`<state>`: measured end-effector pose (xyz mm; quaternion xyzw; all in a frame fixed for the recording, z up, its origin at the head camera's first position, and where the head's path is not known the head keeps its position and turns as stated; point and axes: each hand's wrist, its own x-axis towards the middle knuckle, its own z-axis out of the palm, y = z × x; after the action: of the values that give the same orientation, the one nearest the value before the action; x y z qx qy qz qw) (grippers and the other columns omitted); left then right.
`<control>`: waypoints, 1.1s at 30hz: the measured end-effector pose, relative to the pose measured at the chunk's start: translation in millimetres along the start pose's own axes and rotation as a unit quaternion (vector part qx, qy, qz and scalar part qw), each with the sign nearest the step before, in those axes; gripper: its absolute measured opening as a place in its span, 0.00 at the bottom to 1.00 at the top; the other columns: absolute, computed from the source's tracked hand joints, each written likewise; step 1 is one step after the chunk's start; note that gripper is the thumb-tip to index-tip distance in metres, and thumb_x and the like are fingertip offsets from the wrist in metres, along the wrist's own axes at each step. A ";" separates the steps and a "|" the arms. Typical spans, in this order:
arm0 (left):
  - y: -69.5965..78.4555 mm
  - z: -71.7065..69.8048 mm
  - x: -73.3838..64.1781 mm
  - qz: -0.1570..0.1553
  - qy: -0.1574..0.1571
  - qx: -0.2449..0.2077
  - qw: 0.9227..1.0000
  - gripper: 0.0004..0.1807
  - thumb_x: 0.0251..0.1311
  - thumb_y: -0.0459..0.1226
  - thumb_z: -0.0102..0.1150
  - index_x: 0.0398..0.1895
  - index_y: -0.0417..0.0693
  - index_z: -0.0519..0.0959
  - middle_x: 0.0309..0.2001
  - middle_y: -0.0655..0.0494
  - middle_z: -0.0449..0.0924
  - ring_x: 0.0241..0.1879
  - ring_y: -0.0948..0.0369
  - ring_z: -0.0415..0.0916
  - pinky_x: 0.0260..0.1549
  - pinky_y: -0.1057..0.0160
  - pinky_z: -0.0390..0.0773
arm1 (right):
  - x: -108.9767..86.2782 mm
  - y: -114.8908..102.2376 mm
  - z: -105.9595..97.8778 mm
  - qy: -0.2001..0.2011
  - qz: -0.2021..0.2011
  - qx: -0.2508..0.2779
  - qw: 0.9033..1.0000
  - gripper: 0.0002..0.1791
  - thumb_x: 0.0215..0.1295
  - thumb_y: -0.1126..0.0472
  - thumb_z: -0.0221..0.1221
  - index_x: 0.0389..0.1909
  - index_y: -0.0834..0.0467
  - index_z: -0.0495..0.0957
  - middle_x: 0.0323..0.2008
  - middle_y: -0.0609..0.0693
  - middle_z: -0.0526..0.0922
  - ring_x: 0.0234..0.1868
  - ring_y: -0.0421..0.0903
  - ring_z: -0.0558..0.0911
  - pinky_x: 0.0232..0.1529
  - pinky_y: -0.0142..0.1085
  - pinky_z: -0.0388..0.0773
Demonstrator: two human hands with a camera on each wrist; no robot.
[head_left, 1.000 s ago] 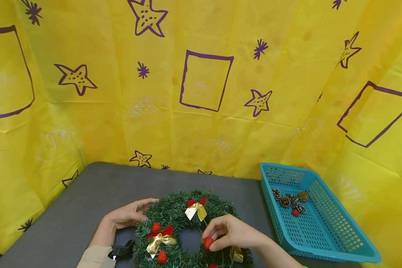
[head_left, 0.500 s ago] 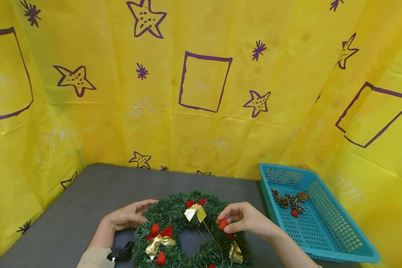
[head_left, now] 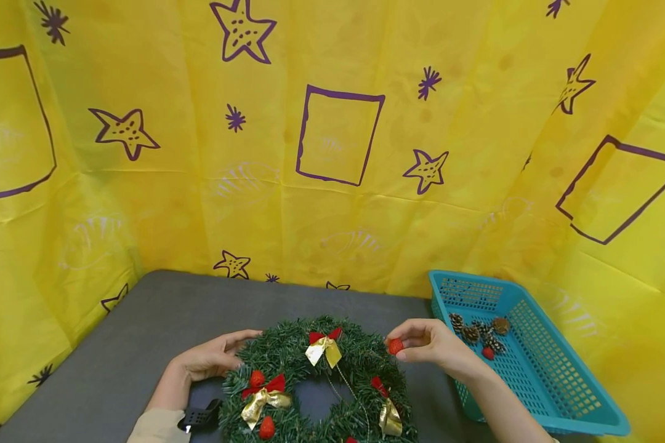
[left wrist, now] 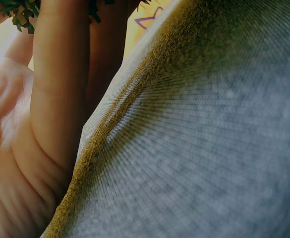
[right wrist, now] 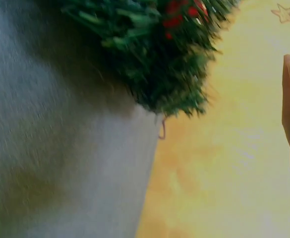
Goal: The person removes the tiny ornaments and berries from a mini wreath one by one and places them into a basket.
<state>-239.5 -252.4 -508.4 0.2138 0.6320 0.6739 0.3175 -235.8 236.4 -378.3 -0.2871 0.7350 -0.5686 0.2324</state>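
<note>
A green tinsel wreath point(head_left: 360, 344) lies on the dark table, trimmed with red and gold bows and red strawberries; its lower edge is out of the head view. My left hand point(head_left: 213, 357) rests against its upper left side, fingers extended and thumb at the greenery. In the left wrist view those fingers point(left wrist: 60, 74) reach up to the green tips. Between thumb and fingertips my right hand point(head_left: 435, 349) pinches a small red strawberry point(head_left: 395, 346), just off the wreath's upper right edge. One gold bow point(head_left: 390, 418) sits on the wreath below that hand.
A blue perforated basket point(head_left: 554, 394) stands at the right, with several pine cones point(head_left: 470, 333) and one red strawberry point(head_left: 488, 353) inside. Yellow cloth point(head_left: 343, 234) printed with purple stars hangs behind the table point(head_left: 199, 301) and along its sides.
My right hand has moved from over the wreath's central hole up and right to its outer edge, carrying the strawberry. The left hand has stayed at the wreath's left side.
</note>
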 end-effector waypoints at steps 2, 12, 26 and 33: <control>-0.1 -0.2 0.1 -0.002 -0.001 -0.002 1.000 0.36 0.67 0.32 0.52 0.77 0.60 0.56 0.76 0.32 0.15 0.72 0.34 0.10 0.38 0.69 0.74 | -3.2 -2.3 -6.4 0.009 0.001 0.001 1.000 0.18 0.66 0.66 0.61 0.56 0.66 0.77 0.48 0.43 0.87 0.47 0.40 0.86 0.49 0.35 0.83; 2.4 2.1 -2.3 -0.001 0.000 0.001 1.000 0.36 0.68 0.31 0.51 0.77 0.61 0.56 0.76 0.32 0.15 0.71 0.33 0.09 0.40 0.68 0.75 | -17.2 -2.8 -41.5 0.056 -0.027 0.005 0.998 0.16 0.68 0.69 0.57 0.56 0.62 0.78 0.48 0.40 0.87 0.48 0.38 0.86 0.49 0.33 0.82; 2.3 1.9 -2.4 -0.003 0.000 0.005 1.000 0.35 0.68 0.32 0.51 0.76 0.65 0.58 0.76 0.31 0.15 0.72 0.33 0.11 0.33 0.69 0.73 | -38.2 9.7 -78.1 0.156 0.026 -0.014 0.987 0.18 0.68 0.66 0.59 0.59 0.59 0.77 0.48 0.40 0.87 0.48 0.39 0.85 0.50 0.31 0.82; 4.1 1.9 -2.2 -0.004 0.000 0.003 1.000 0.35 0.68 0.32 0.51 0.76 0.64 0.57 0.76 0.32 0.14 0.72 0.34 0.09 0.36 0.68 0.74 | -48.6 20.7 -100.3 0.169 0.002 0.047 0.984 0.18 0.69 0.70 0.56 0.59 0.57 0.78 0.49 0.39 0.85 0.49 0.37 0.85 0.52 0.28 0.81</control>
<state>-237.3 -252.5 -504.0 0.2124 0.6350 0.6707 0.3191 -270.8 344.1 -372.9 -0.1740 0.7370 -0.6422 0.1192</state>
